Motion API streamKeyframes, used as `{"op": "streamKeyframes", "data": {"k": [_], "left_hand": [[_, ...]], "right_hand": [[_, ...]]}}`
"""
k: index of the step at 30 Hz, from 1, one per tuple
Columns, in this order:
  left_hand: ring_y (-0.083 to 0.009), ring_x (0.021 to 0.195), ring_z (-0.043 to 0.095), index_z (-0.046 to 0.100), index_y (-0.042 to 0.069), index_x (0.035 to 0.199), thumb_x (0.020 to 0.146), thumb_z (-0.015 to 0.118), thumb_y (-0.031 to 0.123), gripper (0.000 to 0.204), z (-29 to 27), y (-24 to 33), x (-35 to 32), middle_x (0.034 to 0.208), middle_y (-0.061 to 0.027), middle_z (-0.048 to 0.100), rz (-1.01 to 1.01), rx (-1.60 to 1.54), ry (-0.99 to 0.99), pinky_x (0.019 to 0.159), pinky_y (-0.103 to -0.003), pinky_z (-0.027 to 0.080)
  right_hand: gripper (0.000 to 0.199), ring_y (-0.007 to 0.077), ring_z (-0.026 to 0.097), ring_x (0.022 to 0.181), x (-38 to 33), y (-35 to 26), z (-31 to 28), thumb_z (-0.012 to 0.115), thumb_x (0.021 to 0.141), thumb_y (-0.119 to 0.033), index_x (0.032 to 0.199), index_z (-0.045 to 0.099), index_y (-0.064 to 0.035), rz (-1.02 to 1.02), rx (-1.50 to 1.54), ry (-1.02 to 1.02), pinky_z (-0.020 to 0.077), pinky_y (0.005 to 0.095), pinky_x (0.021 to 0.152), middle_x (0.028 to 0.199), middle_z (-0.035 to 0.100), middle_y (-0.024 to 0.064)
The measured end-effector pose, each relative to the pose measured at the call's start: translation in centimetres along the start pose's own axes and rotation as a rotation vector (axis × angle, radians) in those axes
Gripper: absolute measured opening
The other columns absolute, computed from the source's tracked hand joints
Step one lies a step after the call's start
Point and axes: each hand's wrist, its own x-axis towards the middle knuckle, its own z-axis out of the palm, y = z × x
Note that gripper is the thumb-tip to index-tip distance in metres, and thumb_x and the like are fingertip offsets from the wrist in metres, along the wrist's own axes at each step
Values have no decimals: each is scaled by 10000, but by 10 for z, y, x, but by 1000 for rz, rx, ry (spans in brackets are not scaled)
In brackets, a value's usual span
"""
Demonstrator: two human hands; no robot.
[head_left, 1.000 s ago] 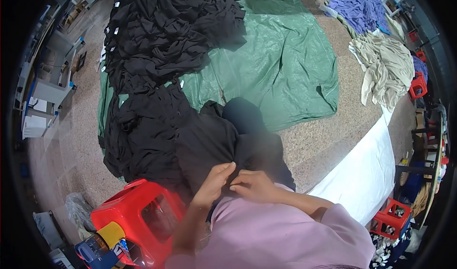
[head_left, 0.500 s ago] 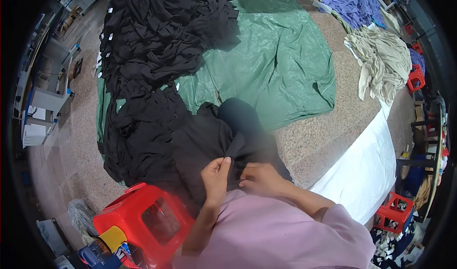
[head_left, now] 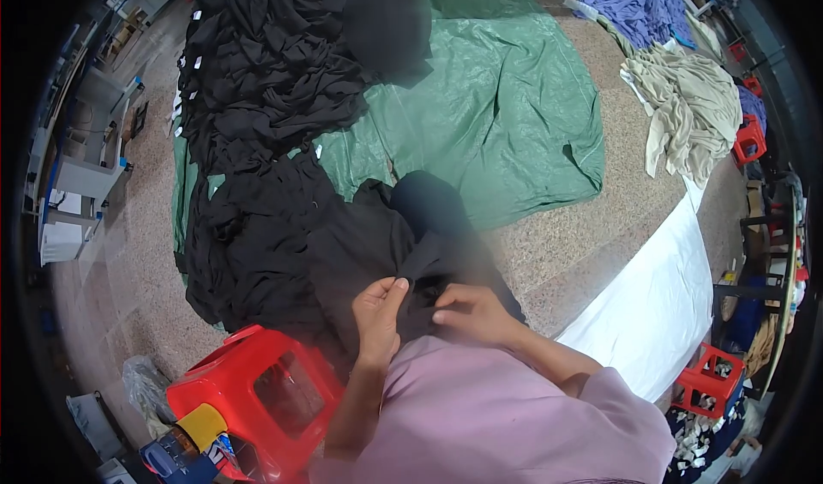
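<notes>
Black cloth, a garment by its look [head_left: 356, 248], lies spread over my lap and runs into a heap on the left. My left hand [head_left: 377, 317] pinches a fold of it between thumb and index finger. Just to the right, my right hand [head_left: 471, 312] hovers close over the same cloth with its fingers curled in. Whatever those fingers hold, if anything, is too small or hidden to make out. A gap separates the two hands.
A large black clothing pile [head_left: 266, 64] rests on a green tarp [head_left: 497, 115] ahead. A red plastic stool [head_left: 257, 390] stands at my left. White sheeting [head_left: 651, 304], beige cloth [head_left: 686, 107] and purple cloth [head_left: 630, 8] lie to the right, near another red stool [head_left: 710, 381].
My left hand has shifted slightly left and up, still pinching the cloth. My right hand's fingers have lifted and moved a little; the gap between the hands is slightly wider.
</notes>
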Motion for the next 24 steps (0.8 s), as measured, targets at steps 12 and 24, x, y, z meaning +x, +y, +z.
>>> {"op": "streamKeyframes", "data": {"k": [12, 24], "left_hand": [[-8, 639, 509, 672, -15, 821, 838, 632, -41, 50, -13, -1, -7, 742, 31, 606, -101, 124, -175, 592, -160, 384], [-25, 642, 488, 653, -34, 824, 847, 633, -4, 43, -17, 5, -6, 719, 18, 595, 82, 486, -276, 570, -194, 371]], "right_hand": [[105, 172, 606, 714, 7, -15, 16, 637, 820, 20, 924, 625, 6, -255, -321, 213, 459, 267, 633, 794, 611, 81], [239, 257, 600, 672, 5, -7, 17, 700, 721, 26, 948, 641, -17, -512, -577, 199, 475, 337, 591, 765, 574, 100]]}}
